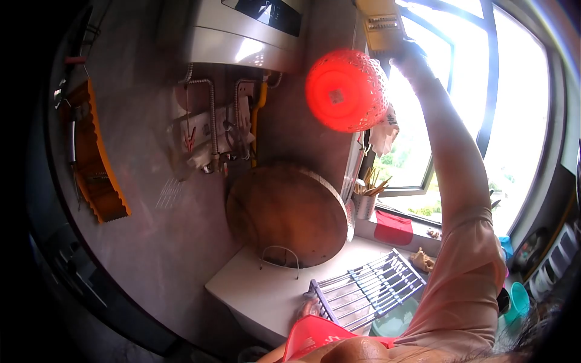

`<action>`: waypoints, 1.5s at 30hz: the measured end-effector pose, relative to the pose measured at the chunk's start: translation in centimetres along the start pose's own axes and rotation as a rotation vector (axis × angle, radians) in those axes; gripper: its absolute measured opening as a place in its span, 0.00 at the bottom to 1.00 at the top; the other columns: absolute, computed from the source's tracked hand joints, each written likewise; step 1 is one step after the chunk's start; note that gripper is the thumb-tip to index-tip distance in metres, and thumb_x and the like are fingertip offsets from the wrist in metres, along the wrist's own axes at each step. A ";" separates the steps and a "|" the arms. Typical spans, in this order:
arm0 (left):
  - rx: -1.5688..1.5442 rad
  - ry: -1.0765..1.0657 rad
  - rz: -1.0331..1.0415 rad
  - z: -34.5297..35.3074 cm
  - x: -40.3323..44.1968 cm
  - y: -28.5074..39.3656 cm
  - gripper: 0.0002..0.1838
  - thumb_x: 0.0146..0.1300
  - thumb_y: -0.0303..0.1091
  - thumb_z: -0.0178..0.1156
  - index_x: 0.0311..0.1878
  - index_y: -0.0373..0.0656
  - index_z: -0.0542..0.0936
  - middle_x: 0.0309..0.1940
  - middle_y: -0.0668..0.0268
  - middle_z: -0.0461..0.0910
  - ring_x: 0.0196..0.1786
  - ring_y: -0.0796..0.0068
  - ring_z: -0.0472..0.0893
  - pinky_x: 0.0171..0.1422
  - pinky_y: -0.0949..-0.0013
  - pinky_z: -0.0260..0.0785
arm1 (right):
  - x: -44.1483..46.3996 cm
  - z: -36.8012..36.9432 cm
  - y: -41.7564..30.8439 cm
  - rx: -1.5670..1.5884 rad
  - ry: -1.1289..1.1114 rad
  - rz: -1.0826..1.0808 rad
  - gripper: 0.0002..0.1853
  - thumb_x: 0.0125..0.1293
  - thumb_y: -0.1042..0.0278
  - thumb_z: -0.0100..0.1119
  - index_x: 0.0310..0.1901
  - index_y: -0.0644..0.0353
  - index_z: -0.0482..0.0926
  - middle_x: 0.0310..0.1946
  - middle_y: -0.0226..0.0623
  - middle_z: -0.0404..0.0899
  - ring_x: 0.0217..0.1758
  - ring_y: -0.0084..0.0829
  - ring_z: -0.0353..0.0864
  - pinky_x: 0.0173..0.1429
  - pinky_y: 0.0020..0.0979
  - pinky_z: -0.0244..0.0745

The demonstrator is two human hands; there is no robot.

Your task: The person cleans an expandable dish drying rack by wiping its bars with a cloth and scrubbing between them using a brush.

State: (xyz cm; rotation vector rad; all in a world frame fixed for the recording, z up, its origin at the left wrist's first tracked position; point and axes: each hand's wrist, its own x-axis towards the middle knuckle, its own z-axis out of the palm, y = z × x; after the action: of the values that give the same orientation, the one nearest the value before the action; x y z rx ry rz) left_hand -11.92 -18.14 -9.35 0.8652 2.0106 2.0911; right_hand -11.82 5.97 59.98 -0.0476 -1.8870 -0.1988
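My right hand point(413, 60) is raised high at the top of the view, beside the open window. Its fingers are closed on the lower end of a yellowish grater point(376, 37) with a metal grating section; the grater's top is cut off by the frame. Just below and left of it hangs a red plastic basket point(339, 91), its round base facing me. I cannot make out my left hand; only a bit of bare arm shows at the bottom edge.
A large round wooden board point(284, 212) leans on the wall at the counter's point(242, 284) back. A metal rack point(369, 284) lies over a pale green basin point(393, 320). Chopsticks stand in a holder point(364, 204) by the window. A water heater point(248, 36) hangs above pipes.
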 end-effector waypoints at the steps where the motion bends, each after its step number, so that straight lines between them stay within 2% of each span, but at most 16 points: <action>1: 0.000 -0.003 0.002 0.1 0.0 0.0 0.17 0.58 0.24 0.57 0.51 0.44 0.75 0.46 0.58 0.78 0.50 0.64 0.78 0.54 0.66 0.69 | -0.1 0.1 -0.2 -0.067 0.045 -0.099 0.18 0.48 0.82 0.59 0.44 0.63 0.78 0.35 0.37 0.78 0.41 0.29 0.77 0.46 0.29 0.71; 4: 0.000 -0.002 0.005 0.1 0.0 0.0 0.17 0.58 0.24 0.57 0.51 0.44 0.75 0.46 0.58 0.78 0.50 0.64 0.78 0.55 0.66 0.68 | -0.7 0.5 -2.9 0.084 0.052 -0.025 0.21 0.48 0.83 0.59 0.47 0.60 0.78 0.40 0.39 0.78 0.47 0.31 0.76 0.51 0.31 0.71; 8: -0.003 -0.005 0.006 0.1 -0.2 0.0 0.17 0.57 0.24 0.57 0.51 0.44 0.75 0.46 0.58 0.78 0.50 0.64 0.78 0.55 0.66 0.68 | 1.2 1.5 -2.8 -0.193 -0.055 0.025 0.23 0.50 0.79 0.59 0.51 0.57 0.75 0.34 0.39 0.79 0.39 0.32 0.79 0.43 0.30 0.74; 10: 0.000 -0.005 0.006 0.2 0.1 0.1 0.17 0.57 0.24 0.57 0.51 0.44 0.75 0.46 0.58 0.78 0.50 0.64 0.77 0.55 0.66 0.68 | 2.8 3.3 -1.2 -0.163 -0.151 0.213 0.14 0.49 0.76 0.58 0.40 0.56 0.79 0.31 0.36 0.80 0.32 0.31 0.80 0.36 0.28 0.75; 14: 0.015 -0.004 -0.002 0.0 -0.2 0.4 0.17 0.57 0.24 0.57 0.51 0.43 0.75 0.47 0.58 0.78 0.51 0.64 0.77 0.56 0.66 0.68 | 1.5 4.9 -1.2 -0.293 -0.019 0.113 0.17 0.50 0.78 0.57 0.43 0.54 0.79 0.30 0.35 0.80 0.31 0.28 0.80 0.35 0.27 0.75; 16: 0.017 0.008 -0.012 -0.1 -0.4 0.5 0.17 0.57 0.24 0.57 0.51 0.43 0.75 0.47 0.58 0.78 0.51 0.64 0.77 0.56 0.66 0.68 | 0.2 4.3 -1.0 0.158 -0.089 0.162 0.16 0.51 0.79 0.55 0.42 0.54 0.80 0.29 0.35 0.79 0.31 0.26 0.79 0.35 0.27 0.74; 20: 0.027 0.022 -0.019 0.1 -0.5 0.7 0.17 0.57 0.24 0.58 0.51 0.43 0.75 0.47 0.58 0.78 0.51 0.64 0.77 0.56 0.66 0.67 | -1.5 3.3 0.5 0.216 0.006 0.091 0.14 0.52 0.80 0.53 0.41 0.58 0.80 0.28 0.33 0.79 0.30 0.24 0.77 0.34 0.26 0.72; 22: 0.050 0.011 -0.018 -0.2 -0.9 1.2 0.17 0.57 0.24 0.58 0.51 0.42 0.75 0.47 0.58 0.78 0.51 0.64 0.77 0.56 0.66 0.67 | -3.4 1.8 0.6 0.844 -0.065 0.373 0.13 0.53 0.80 0.53 0.41 0.61 0.79 0.29 0.29 0.79 0.29 0.23 0.76 0.35 0.24 0.70; 24: 0.077 0.004 -0.036 -0.6 -1.3 2.0 0.17 0.57 0.24 0.58 0.51 0.42 0.75 0.47 0.58 0.78 0.51 0.64 0.77 0.57 0.66 0.67 | -6.9 -0.4 -0.3 0.521 -0.060 0.162 0.05 0.55 0.79 0.54 0.34 0.65 0.78 0.23 0.29 0.72 0.24 0.20 0.68 0.27 0.24 0.63; 28: 0.149 -0.027 -0.102 -1.6 -1.1 4.4 0.17 0.57 0.24 0.58 0.51 0.42 0.75 0.47 0.58 0.78 0.52 0.64 0.77 0.57 0.66 0.67 | -17.1 -4.2 1.4 0.666 -0.220 0.178 0.13 0.62 0.70 0.56 0.48 0.60 0.78 0.29 0.23 0.75 0.29 0.14 0.69 0.34 0.21 0.66; 31: 0.032 -0.051 -0.034 -1.6 -0.6 1.4 0.17 0.57 0.24 0.57 0.51 0.38 0.75 0.47 0.60 0.78 0.52 0.67 0.76 0.59 0.68 0.65 | -27.6 -5.6 -1.2 0.044 -0.249 0.017 0.12 0.62 0.70 0.57 0.43 0.69 0.77 0.27 0.31 0.76 0.26 0.16 0.71 0.30 0.17 0.67; 32: -0.030 -0.056 -0.103 -1.6 -0.5 2.0 0.16 0.57 0.24 0.57 0.50 0.38 0.75 0.47 0.61 0.78 0.52 0.68 0.75 0.59 0.68 0.64 | -31.4 -5.5 -1.9 0.675 -0.454 0.589 0.12 0.62 0.69 0.53 0.42 0.69 0.76 0.23 0.30 0.73 0.21 0.17 0.66 0.24 0.19 0.63; 33: -0.123 -0.061 -0.150 -1.8 -0.3 3.0 0.15 0.58 0.26 0.56 0.50 0.38 0.75 0.47 0.62 0.77 0.52 0.69 0.74 0.60 0.69 0.63 | -35.3 -5.5 -2.7 1.155 -0.278 1.300 0.12 0.62 0.68 0.50 0.41 0.69 0.74 0.19 0.30 0.70 0.15 0.18 0.62 0.18 0.21 0.59; 35: -0.285 -0.068 -0.191 -2.4 -0.1 2.9 0.15 0.61 0.33 0.53 0.49 0.38 0.74 0.48 0.63 0.75 0.53 0.71 0.72 0.61 0.70 0.61 | -43.0 -5.5 -5.4 1.240 -0.329 1.081 0.19 0.55 0.67 0.54 0.46 0.72 0.73 0.19 0.34 0.72 0.18 0.20 0.67 0.22 0.18 0.60; 38: -0.211 -0.035 -0.171 -3.2 0.7 6.2 0.17 0.60 0.35 0.54 0.51 0.36 0.73 0.46 0.65 0.74 0.51 0.73 0.72 0.59 0.71 0.62 | -53.0 -5.7 -8.4 1.448 -0.274 1.722 0.21 0.51 0.70 0.59 0.47 0.71 0.73 0.24 0.36 0.75 0.23 0.23 0.72 0.27 0.18 0.65; 45: -0.195 -0.314 -0.204 1.5 0.7 16.9 0.19 0.56 0.26 0.60 0.52 0.34 0.74 0.45 0.65 0.75 0.47 0.75 0.73 0.57 0.72 0.63 | -58.3 -7.9 -10.6 1.617 -0.321 1.841 0.14 0.50 0.71 0.63 0.39 0.66 0.76 0.30 0.37 0.77 0.33 0.26 0.77 0.41 0.27 0.71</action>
State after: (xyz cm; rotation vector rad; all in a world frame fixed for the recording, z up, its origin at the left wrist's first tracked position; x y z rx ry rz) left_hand -6.74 -18.46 6.85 0.8516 1.6322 1.8672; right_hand 12.85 -1.90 6.05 -0.6427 -1.0703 2.5180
